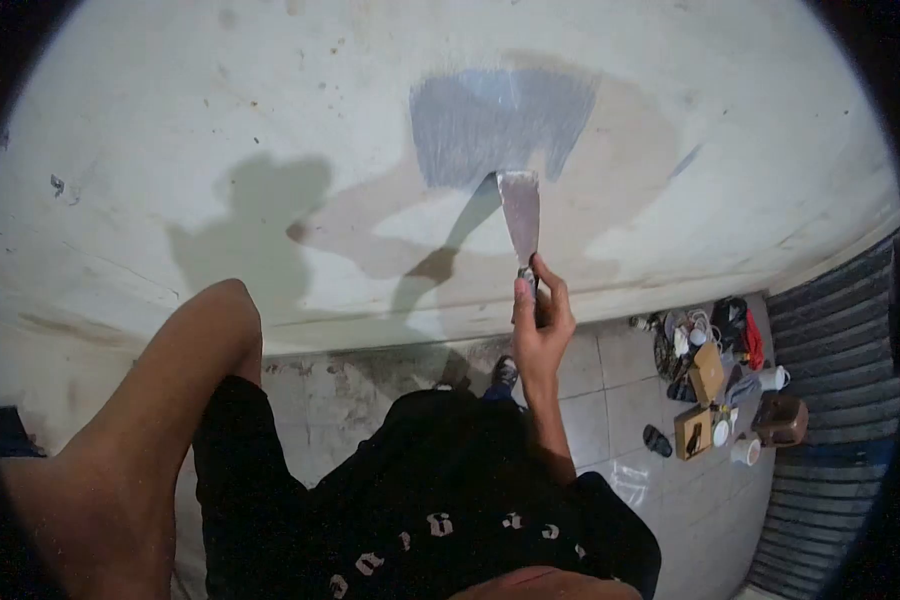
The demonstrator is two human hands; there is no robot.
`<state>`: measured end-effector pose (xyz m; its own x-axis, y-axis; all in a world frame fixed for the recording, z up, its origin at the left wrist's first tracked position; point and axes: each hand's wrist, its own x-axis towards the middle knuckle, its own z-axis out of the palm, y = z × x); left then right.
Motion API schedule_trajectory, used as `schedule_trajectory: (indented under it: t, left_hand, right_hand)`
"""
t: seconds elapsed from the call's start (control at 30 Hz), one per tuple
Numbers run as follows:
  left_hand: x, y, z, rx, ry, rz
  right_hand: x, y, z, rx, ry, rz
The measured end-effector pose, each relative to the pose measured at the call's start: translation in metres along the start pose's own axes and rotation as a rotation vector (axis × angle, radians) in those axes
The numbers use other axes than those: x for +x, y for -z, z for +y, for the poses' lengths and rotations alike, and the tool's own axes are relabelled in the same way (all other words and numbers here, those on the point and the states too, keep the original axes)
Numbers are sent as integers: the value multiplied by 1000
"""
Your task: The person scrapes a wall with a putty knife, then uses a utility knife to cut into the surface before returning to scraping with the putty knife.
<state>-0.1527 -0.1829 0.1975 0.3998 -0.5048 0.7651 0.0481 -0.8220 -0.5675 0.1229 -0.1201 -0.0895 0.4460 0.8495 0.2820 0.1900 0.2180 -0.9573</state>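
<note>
My right hand (545,315) is closed round the handle of a putty knife (521,215), its wide metal blade pointing up at the wall. The blade's edge is at the lower border of a grey patch (500,120) with streaky edges on the pale wall (350,90). Whether the blade touches the wall is hard to tell. On the left my other arm is bent at the elbow, and its hand is out of view.
Below the wall is a tiled floor (582,415). At the right lie cardboard boxes (707,372), a sandal (657,440), a white tub (745,451), a brown container (780,419), and a red cloth (753,338). A ribbed metal shutter (835,370) stands beyond them.
</note>
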Motion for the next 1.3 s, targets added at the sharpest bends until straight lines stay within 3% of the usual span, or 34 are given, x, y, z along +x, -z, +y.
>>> schedule_trajectory:
  t: [0.37,0.5,0.53,0.63,0.77,0.97,1.07,1.17,1.27,1.3]
  left_hand:
    - [2,-10,-11,-53,-28,19]
    - [-6,-14,-21,-94,-26,71]
    - [-7,-15,-23,-90,-20,68]
    - [0,-17,-22,-92,-30,44]
    - [-1,-23,-22,-96,-31,57]
    - [-6,-23,-21,-36,-3,103]
    - [-52,-42,-10,81,251,251]
    - [-126,-116,7,42,965,286]
    - [-178,-208,9,-414,1822,21]
    - [-195,-236,14,-646,1959,93]
  right_hand:
    - [-1,3,-4,-44,-83,-48]
    - [0,6,-8,-30,-56,-53]
    - [0,1,0,-7,42,-2]
    - [0,4,1,-4,-72,-39]
    - [1,2,5,10,8,-3]
    - [1,4,2,-33,-26,-28]
    - [0,1,3,13,-25,-13]
    - [0,4,-6,-14,-70,-43]
    - [-1,0,4,-41,29,11]
    - [-2,0,8,-33,42,19]
